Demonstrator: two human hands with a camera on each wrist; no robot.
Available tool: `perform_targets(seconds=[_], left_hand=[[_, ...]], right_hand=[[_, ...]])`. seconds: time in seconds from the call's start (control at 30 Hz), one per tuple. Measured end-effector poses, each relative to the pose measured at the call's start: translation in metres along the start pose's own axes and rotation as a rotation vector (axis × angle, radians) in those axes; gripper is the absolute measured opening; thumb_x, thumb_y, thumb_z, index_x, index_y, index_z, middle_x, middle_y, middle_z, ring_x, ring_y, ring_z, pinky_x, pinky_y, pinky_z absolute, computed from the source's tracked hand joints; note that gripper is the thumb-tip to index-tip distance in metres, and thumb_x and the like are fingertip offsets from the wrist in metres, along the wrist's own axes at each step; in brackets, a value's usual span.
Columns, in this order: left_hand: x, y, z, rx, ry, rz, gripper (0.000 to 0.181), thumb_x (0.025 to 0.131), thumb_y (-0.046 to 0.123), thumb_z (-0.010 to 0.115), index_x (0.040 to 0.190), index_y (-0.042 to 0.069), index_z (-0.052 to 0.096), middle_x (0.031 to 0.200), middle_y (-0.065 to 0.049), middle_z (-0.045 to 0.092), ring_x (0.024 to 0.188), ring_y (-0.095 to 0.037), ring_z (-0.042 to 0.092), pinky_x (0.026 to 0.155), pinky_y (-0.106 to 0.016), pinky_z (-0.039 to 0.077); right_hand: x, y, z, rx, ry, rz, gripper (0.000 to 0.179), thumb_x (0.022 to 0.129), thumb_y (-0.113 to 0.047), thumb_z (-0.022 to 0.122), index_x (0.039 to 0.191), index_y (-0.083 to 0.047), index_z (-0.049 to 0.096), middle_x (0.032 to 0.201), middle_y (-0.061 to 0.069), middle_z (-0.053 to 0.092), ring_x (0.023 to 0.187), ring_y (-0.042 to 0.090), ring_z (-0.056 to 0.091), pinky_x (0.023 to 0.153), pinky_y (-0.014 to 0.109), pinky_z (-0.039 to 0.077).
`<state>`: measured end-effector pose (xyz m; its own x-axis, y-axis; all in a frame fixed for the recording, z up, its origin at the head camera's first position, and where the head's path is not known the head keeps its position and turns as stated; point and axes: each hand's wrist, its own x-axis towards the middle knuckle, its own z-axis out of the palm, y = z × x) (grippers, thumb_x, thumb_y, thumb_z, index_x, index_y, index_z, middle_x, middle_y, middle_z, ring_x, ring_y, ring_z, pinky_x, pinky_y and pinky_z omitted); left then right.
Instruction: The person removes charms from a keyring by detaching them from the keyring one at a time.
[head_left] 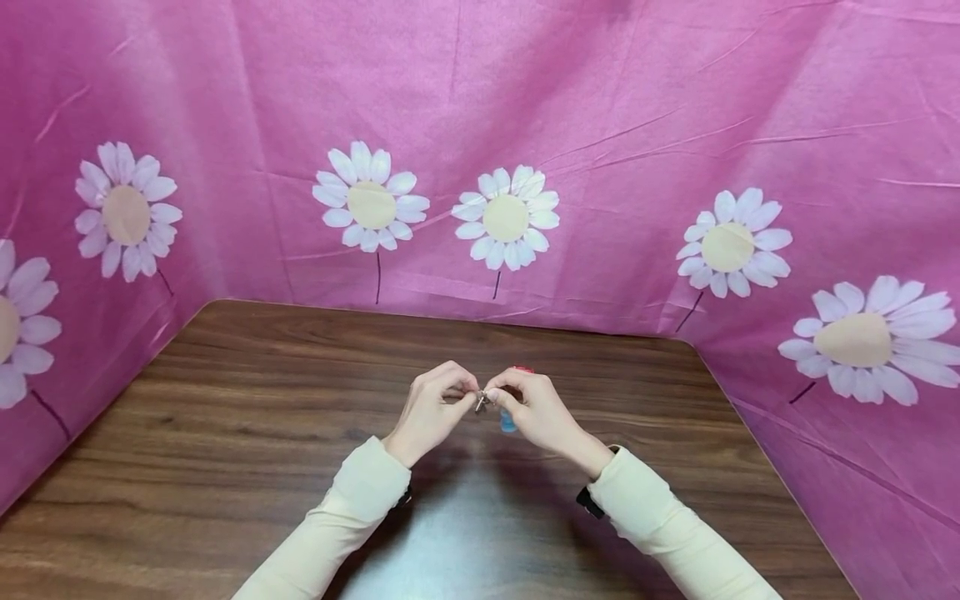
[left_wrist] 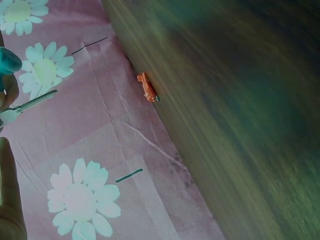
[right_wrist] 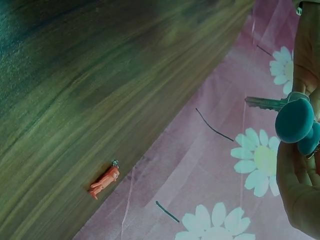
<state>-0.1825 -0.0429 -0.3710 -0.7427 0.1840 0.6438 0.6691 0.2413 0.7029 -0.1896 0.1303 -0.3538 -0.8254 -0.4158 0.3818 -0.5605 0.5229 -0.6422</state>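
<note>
Both hands meet over the middle of the table, thumbs and index fingertips close together. My left hand (head_left: 435,408) pinches at a small metal key (head_left: 481,402), whose blade sticks out in the left wrist view. Opposite it, my right hand (head_left: 538,410) pinches the same small bunch, where a ring seems to be; the fingertips hide the exact grip. A blue rounded charm (head_left: 507,421) hangs below the right fingers and looks teal beside the key (right_wrist: 265,103) in the right wrist view.
On the wooden table (head_left: 247,433) lies an orange-red figure keychain (right_wrist: 104,182) with a small metal end, near the far edge. The right hand partly covers it in the head view. A pink cloth (head_left: 600,92) with white flowers surrounds the table's back and sides.
</note>
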Motion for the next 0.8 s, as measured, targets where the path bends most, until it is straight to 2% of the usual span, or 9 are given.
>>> perform_targets(seconds=[0.1,0.53,0.8], left_hand=[[0.0008,0.0138,-0.0039,0.005,0.012,0.010,0.013,0.071,-0.018,0.060,0.074,-0.005,0.061,0.075,-0.014,0.060,0.067,-0.025,0.064,0.064,-0.029,0.056],[-0.0010,0.0132,-0.0041,0.030,0.030,0.047,0.013,0.072,-0.017,0.061,0.072,-0.004,0.062,0.072,-0.012,0.061,0.065,-0.023,0.064,0.062,-0.030,0.056],[0.0008,0.0126,-0.0045,0.035,-0.026,0.093,0.013,0.073,-0.017,0.061,0.073,-0.004,0.061,0.073,-0.012,0.060,0.065,-0.023,0.064,0.063,-0.027,0.056]], right_hand=[[0.0000,-0.0008,0.0010,0.015,0.004,0.002,0.006,0.085,-0.008,0.062,0.085,-0.008,0.067,0.075,-0.001,0.064,0.067,0.003,0.052,0.060,0.020,0.046],[-0.0004,-0.0010,0.0035,0.031,-0.004,0.027,0.006,0.085,-0.007,0.062,0.085,-0.009,0.067,0.075,0.002,0.064,0.065,0.003,0.052,0.059,0.021,0.046],[0.0002,0.0004,0.0010,0.021,-0.010,0.047,0.006,0.086,-0.008,0.062,0.085,-0.010,0.067,0.074,0.000,0.063,0.065,0.005,0.052,0.060,0.021,0.046]])
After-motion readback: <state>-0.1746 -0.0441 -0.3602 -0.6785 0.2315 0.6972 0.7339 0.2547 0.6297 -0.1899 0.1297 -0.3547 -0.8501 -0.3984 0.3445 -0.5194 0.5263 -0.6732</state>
